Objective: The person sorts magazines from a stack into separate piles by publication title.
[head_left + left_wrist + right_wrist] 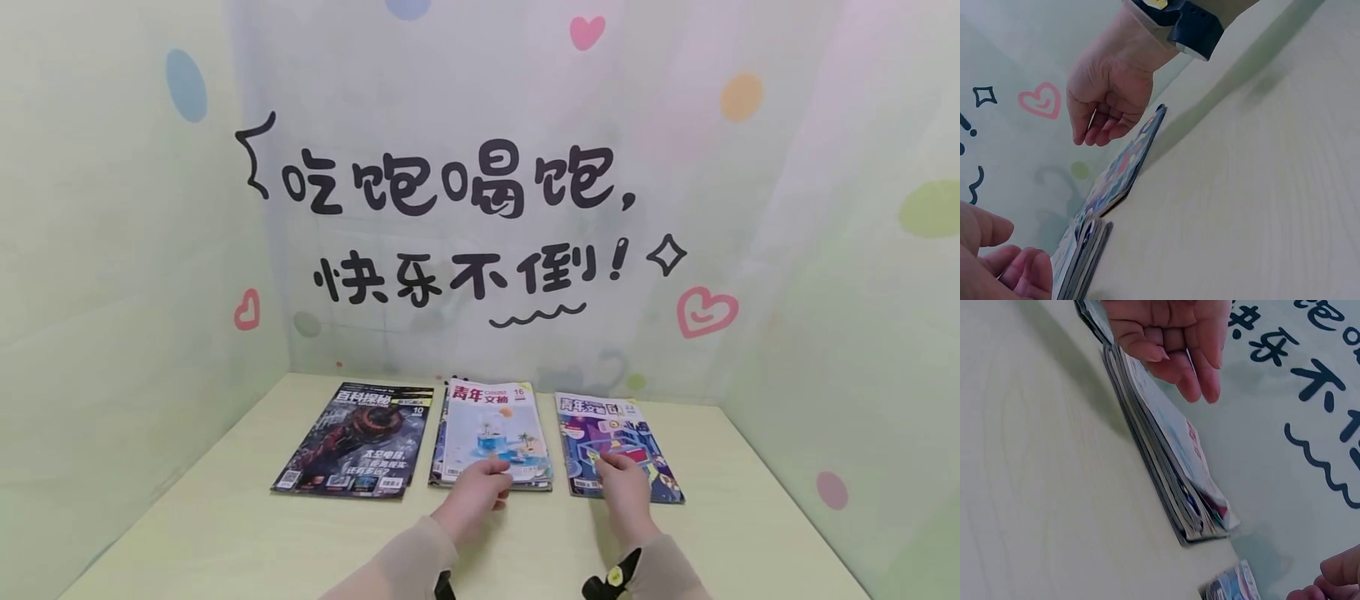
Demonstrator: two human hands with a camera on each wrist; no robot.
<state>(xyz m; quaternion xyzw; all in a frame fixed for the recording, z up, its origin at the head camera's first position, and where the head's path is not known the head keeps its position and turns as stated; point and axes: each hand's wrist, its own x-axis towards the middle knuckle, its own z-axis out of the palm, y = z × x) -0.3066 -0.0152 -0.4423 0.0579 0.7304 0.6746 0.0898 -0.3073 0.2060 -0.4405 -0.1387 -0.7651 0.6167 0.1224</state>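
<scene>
My left hand [472,493] hovers at the near edge of the middle stack of magazines [480,421], its fingers loosely bent with nothing in them. In the right wrist view, the layered page edges of this stack [1154,444] show below that left hand [1172,337]. Over the lower part of the right-hand magazines [592,425], with a purple and blue cover, is my right hand [628,492]. Its fingers hang loosely curled and empty, apart from the cover in the left wrist view, where the right hand [1110,94] appears above the magazines [1125,165].
Dark-covered magazines [352,442] lie at the left of the pale table [225,533]. A printed cloth wall [450,350] with black lettering, hearts and dots rises behind the table, and similar walls stand on both sides.
</scene>
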